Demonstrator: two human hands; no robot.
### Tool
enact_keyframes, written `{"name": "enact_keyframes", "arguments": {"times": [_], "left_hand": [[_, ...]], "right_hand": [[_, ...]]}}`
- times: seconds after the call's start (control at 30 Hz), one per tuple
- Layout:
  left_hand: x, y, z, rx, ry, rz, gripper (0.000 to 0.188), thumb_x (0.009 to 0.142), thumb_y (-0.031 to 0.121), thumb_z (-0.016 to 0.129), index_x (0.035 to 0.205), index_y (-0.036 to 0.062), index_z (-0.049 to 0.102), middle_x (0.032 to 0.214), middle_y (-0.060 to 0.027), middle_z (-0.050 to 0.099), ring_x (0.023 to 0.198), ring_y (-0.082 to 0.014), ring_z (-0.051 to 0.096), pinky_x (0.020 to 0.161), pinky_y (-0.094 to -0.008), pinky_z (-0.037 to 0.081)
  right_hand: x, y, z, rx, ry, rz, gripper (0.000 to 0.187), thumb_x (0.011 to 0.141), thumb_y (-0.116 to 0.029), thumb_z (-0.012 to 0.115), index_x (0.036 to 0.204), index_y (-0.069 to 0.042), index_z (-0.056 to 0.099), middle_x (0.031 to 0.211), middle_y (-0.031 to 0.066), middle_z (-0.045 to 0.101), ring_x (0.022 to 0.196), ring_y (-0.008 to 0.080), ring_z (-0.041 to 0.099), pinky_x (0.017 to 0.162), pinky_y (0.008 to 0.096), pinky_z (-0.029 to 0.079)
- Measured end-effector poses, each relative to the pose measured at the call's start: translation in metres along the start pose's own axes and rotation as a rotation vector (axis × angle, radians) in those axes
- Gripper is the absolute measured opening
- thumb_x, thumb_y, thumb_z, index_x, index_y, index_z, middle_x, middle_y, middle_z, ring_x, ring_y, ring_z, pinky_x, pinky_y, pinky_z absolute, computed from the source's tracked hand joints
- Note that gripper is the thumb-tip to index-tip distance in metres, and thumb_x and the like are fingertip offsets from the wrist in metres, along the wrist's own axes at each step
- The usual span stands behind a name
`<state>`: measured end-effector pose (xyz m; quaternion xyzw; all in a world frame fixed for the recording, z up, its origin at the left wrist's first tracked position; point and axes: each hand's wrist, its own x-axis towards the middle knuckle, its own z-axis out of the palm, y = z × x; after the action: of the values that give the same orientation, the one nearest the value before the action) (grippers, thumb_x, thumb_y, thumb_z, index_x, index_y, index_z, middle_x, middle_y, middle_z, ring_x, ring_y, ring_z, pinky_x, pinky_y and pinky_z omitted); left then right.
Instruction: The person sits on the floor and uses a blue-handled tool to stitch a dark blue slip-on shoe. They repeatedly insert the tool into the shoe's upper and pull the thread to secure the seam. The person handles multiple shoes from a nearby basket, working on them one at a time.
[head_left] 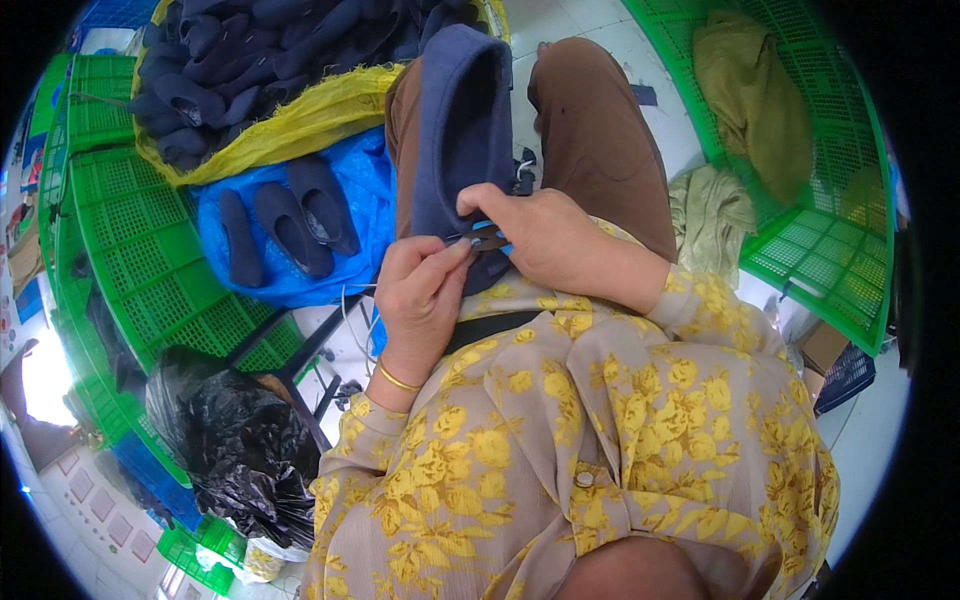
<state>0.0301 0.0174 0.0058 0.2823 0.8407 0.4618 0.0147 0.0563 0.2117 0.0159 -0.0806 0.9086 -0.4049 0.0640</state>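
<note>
A dark navy slip-on shoe (462, 130) lies across my lap, toe pointing away, its opening facing up. At its near end my left hand (425, 290) is closed, thumb and forefinger pinched together by the shoe's edge; what lies between the fingertips is too small to make out. My right hand (545, 240) is closed around a small dark metal tool that looks like thread snips (489, 240). Its tip meets the left fingertips, and the right forefinger curls over the shoe's side. The palm side of the right hand is hidden.
A yellow sack (270, 138) full of navy shoes (255, 60) stands at the far left. Three more shoes (292, 228) lie on blue plastic (375, 215) before it. Green crates (135, 260) flank both sides; the right one (830, 260) holds olive cloth (752, 100). A black bag (240, 430) sits near left.
</note>
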Motion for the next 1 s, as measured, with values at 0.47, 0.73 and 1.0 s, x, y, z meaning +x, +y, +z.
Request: {"name": "enact_keyframes", "arguments": {"times": [0.47,0.73,1.0], "left_hand": [[-0.002,-0.002,-0.003,0.026,0.030,0.047,0.021,0.073,-0.001,0.078,0.092,0.0024,0.071,0.089,-0.0105,0.064,0.079,-0.0227,0.062,0.068,-0.0289,0.049],[0.002,-0.002,-0.004,0.046,-0.008,0.051,0.019,0.074,-0.002,0.075,0.092,0.0024,0.070,0.086,-0.0102,0.061,0.079,-0.0232,0.059,0.067,-0.0298,0.048],[0.007,-0.006,-0.002,-0.058,-0.035,-0.031,0.020,0.076,-0.002,0.075,0.093,0.0027,0.066,0.093,-0.0083,0.058,0.079,-0.0189,0.058,0.068,-0.0272,0.047]], "right_hand": [[0.021,-0.004,-0.022,-0.083,-0.248,-0.056,0.036,0.076,-0.001,0.059,0.110,-0.014,0.057,0.084,0.0134,0.066,0.075,0.0333,0.066,0.063,0.0435,0.050],[0.023,-0.014,-0.009,-0.059,0.056,-0.244,0.031,0.072,0.006,0.056,0.098,-0.010,0.059,0.108,0.0087,0.055,0.075,0.0368,0.060,0.065,0.0415,0.050],[0.037,-0.032,-0.037,1.255,0.144,0.208,0.006,0.098,-0.008,0.052,0.103,-0.011,0.054,0.068,-0.0065,0.045,0.054,0.0005,0.036,0.044,0.0193,0.028]]}}
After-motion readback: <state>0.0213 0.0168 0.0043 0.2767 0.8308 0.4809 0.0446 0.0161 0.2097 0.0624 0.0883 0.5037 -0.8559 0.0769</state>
